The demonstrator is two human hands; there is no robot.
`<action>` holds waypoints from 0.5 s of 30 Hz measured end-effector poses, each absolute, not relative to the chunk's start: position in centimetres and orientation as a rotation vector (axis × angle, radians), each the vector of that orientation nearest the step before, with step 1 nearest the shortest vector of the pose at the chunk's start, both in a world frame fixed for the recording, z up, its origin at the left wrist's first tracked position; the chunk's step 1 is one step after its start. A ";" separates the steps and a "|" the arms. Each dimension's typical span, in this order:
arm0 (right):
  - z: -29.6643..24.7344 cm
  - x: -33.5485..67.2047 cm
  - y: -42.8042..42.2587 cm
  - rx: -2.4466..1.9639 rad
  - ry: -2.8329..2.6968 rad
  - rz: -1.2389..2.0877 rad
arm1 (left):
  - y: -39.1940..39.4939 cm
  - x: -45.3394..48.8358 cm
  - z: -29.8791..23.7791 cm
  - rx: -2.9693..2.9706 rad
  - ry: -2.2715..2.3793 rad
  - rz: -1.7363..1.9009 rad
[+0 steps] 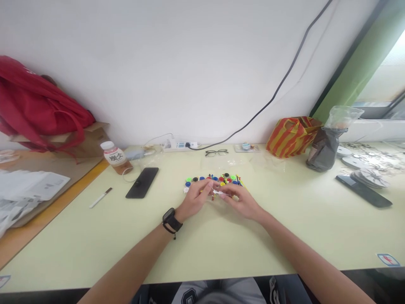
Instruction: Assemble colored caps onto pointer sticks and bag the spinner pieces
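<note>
Our nearly closed right hand pinched a white piece near coloured discs; we couldn't tell what our curled left hand held. A loose pinch could have scattered it among them.

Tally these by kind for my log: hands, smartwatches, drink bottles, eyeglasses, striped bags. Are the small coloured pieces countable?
Hands: 2 (left hand, right hand)
Smartwatch: 1
Drink bottle: 1
Eyeglasses: 1 pair
Striped bag: 1
Total: 6
Small coloured pieces: partly covered, not countable.
</note>
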State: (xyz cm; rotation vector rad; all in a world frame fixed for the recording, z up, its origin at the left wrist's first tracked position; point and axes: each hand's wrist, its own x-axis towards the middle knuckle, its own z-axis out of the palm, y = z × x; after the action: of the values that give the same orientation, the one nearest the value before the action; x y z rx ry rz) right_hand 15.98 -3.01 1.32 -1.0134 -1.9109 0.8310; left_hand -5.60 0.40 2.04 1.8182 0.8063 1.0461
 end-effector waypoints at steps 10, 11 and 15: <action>1.2 15.4 -4.3 -0.946 -1.948 0.574 | -2.9 -4.3 1.8 1.162 0.688 0.907; 1.1 15.3 -4.6 -0.953 -1.954 0.574 | -3.0 -4.7 1.7 1.189 0.692 0.904; 0.4 15.0 -5.7 -1.011 -1.907 0.479 | -2.6 -6.1 1.1 1.267 0.711 0.920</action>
State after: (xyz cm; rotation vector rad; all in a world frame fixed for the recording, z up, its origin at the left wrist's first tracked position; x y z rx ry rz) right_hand 14.98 -5.70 0.39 -1.0114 -1.9071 0.4786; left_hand -6.06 -2.58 1.06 1.2667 0.7106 0.9202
